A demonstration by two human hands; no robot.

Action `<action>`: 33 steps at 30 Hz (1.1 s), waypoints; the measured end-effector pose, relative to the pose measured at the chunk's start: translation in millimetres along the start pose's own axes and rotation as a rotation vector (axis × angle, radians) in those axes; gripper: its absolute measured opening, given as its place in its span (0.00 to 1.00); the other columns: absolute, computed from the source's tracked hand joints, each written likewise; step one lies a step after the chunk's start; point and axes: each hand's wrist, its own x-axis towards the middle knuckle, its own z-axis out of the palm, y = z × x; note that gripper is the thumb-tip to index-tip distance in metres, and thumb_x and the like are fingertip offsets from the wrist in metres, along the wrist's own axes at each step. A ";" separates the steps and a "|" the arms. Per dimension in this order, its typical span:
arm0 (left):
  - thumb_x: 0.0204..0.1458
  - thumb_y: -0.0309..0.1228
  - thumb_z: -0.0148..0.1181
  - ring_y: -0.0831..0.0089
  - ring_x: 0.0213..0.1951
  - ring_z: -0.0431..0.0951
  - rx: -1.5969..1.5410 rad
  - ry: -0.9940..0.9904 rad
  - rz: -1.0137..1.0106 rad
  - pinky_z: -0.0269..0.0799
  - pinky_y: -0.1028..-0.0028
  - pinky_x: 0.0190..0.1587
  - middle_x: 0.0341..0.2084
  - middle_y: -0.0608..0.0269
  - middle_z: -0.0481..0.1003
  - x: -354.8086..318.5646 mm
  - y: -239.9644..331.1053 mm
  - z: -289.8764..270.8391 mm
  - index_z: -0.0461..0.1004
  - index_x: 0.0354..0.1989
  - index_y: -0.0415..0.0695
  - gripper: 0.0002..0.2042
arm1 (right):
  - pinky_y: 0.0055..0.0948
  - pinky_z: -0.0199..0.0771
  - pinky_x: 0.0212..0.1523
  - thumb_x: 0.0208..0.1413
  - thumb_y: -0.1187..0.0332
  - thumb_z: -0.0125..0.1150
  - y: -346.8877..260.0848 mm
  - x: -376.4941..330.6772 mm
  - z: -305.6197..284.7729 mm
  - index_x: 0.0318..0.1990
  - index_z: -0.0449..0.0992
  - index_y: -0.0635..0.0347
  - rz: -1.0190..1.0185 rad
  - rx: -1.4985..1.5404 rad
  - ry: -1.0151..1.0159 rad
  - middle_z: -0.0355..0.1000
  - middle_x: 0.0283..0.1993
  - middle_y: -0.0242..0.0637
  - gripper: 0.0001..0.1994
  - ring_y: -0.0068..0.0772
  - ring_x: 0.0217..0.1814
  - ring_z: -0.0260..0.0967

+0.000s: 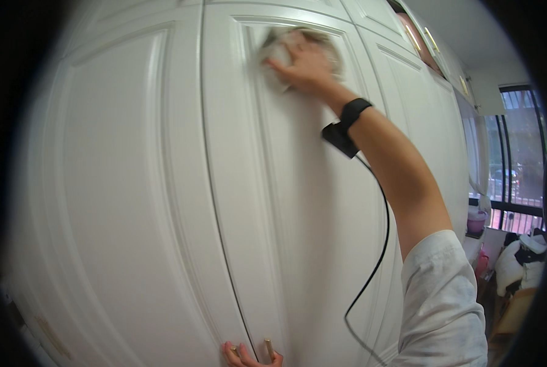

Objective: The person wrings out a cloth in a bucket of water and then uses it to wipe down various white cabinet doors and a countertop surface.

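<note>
My right hand [307, 66], arm raised, presses a pale cloth [279, 52] with darker patches against the upper panel of a white cabinet door [304, 183]. Hand and cloth are smeared by motion, and the fingers lie over the cloth. Down at the lower edge, my left hand [252, 361] shows only its fingertips. They are curled around the slim gold door handles [269, 348] beside the seam between two doors. The rest of that hand is out of the picture.
Another white door [114, 183] fills the left side. A black cable [386, 226] hangs from the device on my right wrist [342, 139]. Upper right, a cabinet [420, 43] stands open. Farther right are a barred window [521, 153], a purple pot [476, 221] and piled fabric items [512, 266].
</note>
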 end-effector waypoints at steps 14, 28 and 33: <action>0.36 0.41 0.68 0.37 0.61 0.56 -0.056 -0.119 0.003 0.56 0.45 0.59 0.60 0.33 0.53 -9.7 -31.4 -19.2 0.54 0.61 0.36 0.43 | 0.47 0.69 0.53 0.52 0.44 0.54 -76.4 -389.2 -81.8 0.65 0.63 0.35 -0.856 0.622 -0.846 0.69 0.56 0.35 0.31 0.40 0.50 0.71; 0.34 0.35 0.67 0.39 0.60 0.56 -0.042 -0.135 0.074 0.63 0.48 0.54 0.59 0.32 0.50 18.6 -35.2 -32.1 0.54 0.60 0.33 0.42 | 0.50 0.57 0.65 0.48 0.45 0.52 -94.0 -507.7 -127.3 0.61 0.68 0.26 -0.577 0.345 -0.582 0.66 0.62 0.31 0.28 0.41 0.60 0.64; 0.37 0.35 0.67 0.39 0.63 0.52 -0.016 -0.152 0.092 0.61 0.48 0.58 0.59 0.34 0.51 24.6 -48.5 -34.6 0.53 0.61 0.31 0.42 | 0.47 0.62 0.55 0.45 0.41 0.53 -38.0 -495.5 -135.1 0.55 0.75 0.35 -0.211 0.112 -0.469 0.67 0.60 0.43 0.28 0.50 0.60 0.63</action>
